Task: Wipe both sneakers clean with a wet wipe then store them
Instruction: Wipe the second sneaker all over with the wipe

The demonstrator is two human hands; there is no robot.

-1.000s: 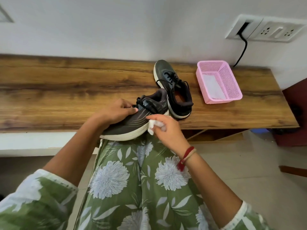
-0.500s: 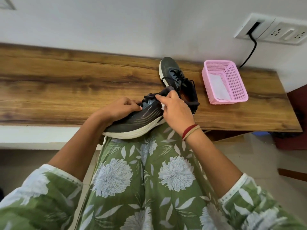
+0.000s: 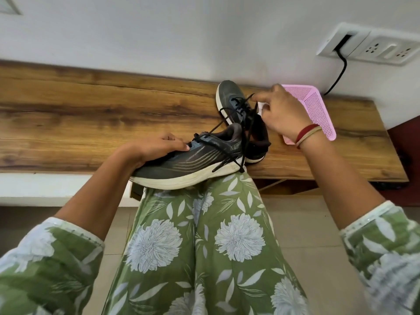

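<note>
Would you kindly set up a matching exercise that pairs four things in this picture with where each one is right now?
Things:
1. near sneaker
2. far sneaker
3. pink basket
4. wall socket

Places:
A. up on the wall at the right
B. on the person's knee, gripped by the left hand
C. standing on the wooden bench, toe toward the wall
D. on the bench, partly behind the right hand holding the wet wipe

Pairs: 1-B, 2-C, 3-D, 4-A
</note>
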